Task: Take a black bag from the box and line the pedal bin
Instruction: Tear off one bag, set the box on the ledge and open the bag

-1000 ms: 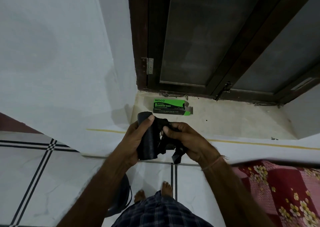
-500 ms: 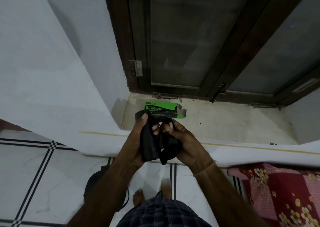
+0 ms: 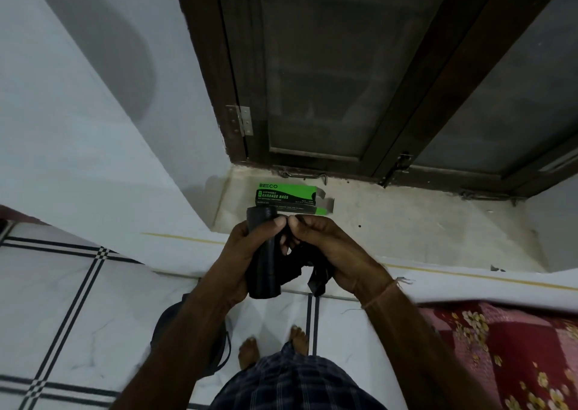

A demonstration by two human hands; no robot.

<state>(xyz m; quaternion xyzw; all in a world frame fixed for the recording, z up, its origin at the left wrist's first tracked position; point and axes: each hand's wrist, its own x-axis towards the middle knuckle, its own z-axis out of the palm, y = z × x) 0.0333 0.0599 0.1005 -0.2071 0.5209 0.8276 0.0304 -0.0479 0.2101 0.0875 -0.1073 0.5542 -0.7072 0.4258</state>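
Note:
My left hand (image 3: 242, 261) grips a roll of black bags (image 3: 264, 272) held upright in front of me. My right hand (image 3: 331, 251) pinches the loose end of a black bag (image 3: 317, 280) that hangs off the roll, thumb and fingers meeting my left thumb near the roll's top. The green and black garbage bag box (image 3: 286, 195) lies on the stone window sill just beyond my hands, its right flap open. A dark round pedal bin (image 3: 219, 358) stands on the floor below my left forearm, mostly hidden by the arm.
A dark wooden window frame (image 3: 391, 147) with latches closes off the back of the sill (image 3: 406, 222). White tiled floor (image 3: 78, 300) with black lines spreads left. A red floral cloth (image 3: 506, 356) lies at the lower right. My bare feet (image 3: 272, 344) stand beside the bin.
My hands have drawn closer together on the roll, and my right fingers have moved up to pinch the bag's edge near the top. The view has shifted so the bin shows more.

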